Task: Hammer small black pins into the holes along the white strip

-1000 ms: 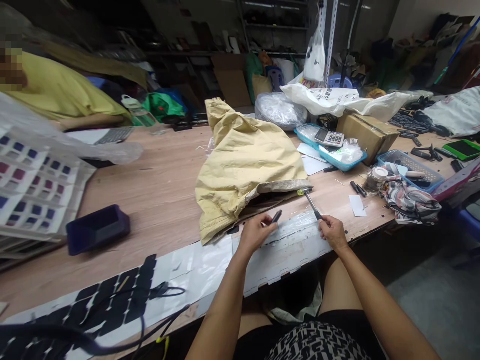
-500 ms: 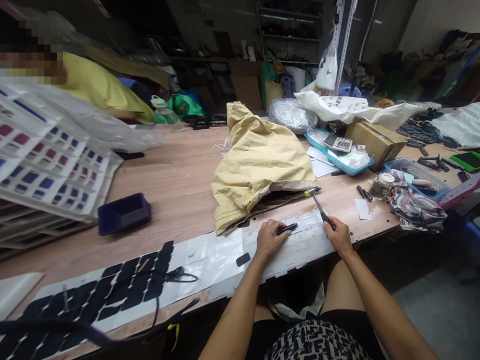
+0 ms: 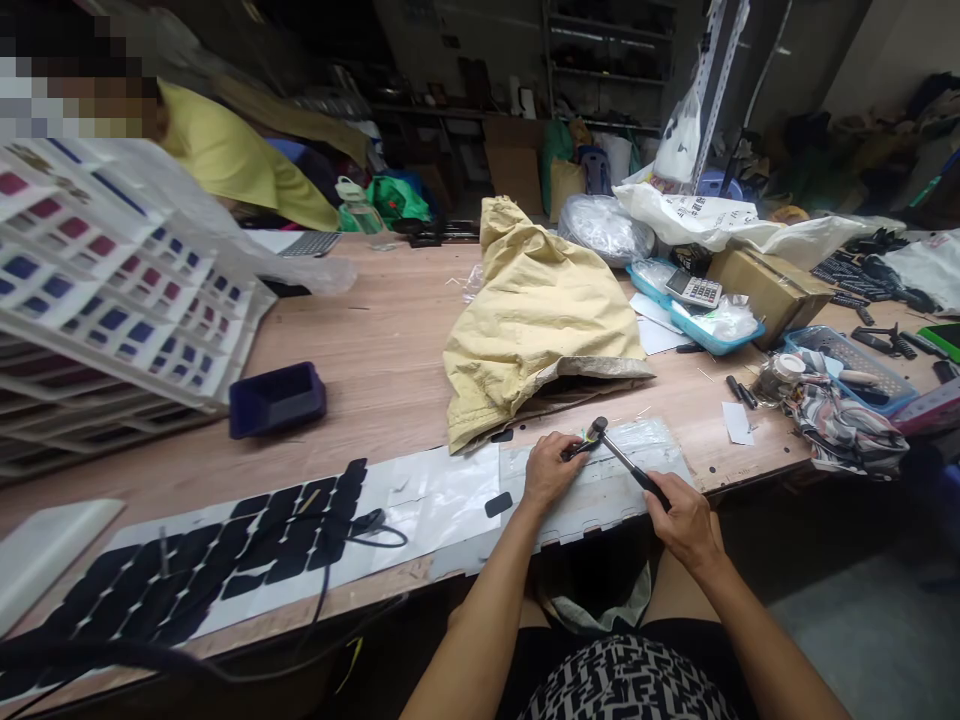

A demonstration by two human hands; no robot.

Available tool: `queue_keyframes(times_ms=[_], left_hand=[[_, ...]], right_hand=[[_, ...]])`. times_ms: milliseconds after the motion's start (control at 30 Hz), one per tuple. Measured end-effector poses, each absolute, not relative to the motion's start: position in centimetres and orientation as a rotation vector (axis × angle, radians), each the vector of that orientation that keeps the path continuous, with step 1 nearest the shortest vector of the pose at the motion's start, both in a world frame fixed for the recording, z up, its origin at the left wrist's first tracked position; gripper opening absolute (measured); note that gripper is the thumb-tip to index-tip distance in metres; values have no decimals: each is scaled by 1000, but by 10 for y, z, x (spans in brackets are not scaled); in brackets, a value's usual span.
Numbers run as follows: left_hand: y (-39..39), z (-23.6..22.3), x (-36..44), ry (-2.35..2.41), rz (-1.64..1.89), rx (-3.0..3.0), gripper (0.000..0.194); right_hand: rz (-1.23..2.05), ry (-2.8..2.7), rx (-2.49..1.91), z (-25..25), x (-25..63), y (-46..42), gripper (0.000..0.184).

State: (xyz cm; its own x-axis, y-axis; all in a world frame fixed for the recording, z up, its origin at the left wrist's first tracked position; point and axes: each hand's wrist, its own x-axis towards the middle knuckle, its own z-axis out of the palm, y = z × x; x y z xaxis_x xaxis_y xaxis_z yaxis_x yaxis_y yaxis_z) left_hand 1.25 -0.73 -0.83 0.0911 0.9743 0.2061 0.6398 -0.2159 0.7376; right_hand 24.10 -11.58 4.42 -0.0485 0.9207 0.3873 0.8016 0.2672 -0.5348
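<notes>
A person's left hand (image 3: 551, 470) grips a small black slender piece (image 3: 574, 452) low over a pale board (image 3: 592, 508) at the front edge of a wooden tabletop (image 3: 360, 340). The right hand (image 3: 686, 518) is closed around the black handle of a hammer (image 3: 628, 465), its head at the piece; whether they touch, I cannot tell. Just beyond lies a slumped yellow cloth sack (image 3: 547, 310), mouth toward the person. To the left are a white sheet with black patches (image 3: 285, 515), a dark blue bin (image 3: 277, 402) and white crates (image 3: 112, 270); to the right, a calculator (image 3: 694, 289) and cardboard box (image 3: 772, 285). Far left, someone in a yellow top (image 3: 240, 150)
</notes>
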Motion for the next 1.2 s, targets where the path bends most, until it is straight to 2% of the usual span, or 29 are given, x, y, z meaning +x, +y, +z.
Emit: queue_keyframes(times_ms=[233, 467, 867, 1067, 1200], left_hand=[[-6, -10, 11, 1543, 940, 1874, 18], [-6, -7, 11, 1538, 902, 1867, 17], [-6, -4, 12, 1564, 897, 1862, 17], [-7, -3, 12, 1555, 892, 1890, 17], [-8, -4, 13, 1604, 872, 1945, 16]], right_hand=[[140, -1905, -1499, 55, 235, -121, 29], [14, -2033, -1571, 42, 233, -120, 29], [25, -1987, -1633, 44, 241, -120, 32], [275, -1679, -1655, 38, 246, -91, 34], [722, -1276, -1609, 35, 253, -59, 40]])
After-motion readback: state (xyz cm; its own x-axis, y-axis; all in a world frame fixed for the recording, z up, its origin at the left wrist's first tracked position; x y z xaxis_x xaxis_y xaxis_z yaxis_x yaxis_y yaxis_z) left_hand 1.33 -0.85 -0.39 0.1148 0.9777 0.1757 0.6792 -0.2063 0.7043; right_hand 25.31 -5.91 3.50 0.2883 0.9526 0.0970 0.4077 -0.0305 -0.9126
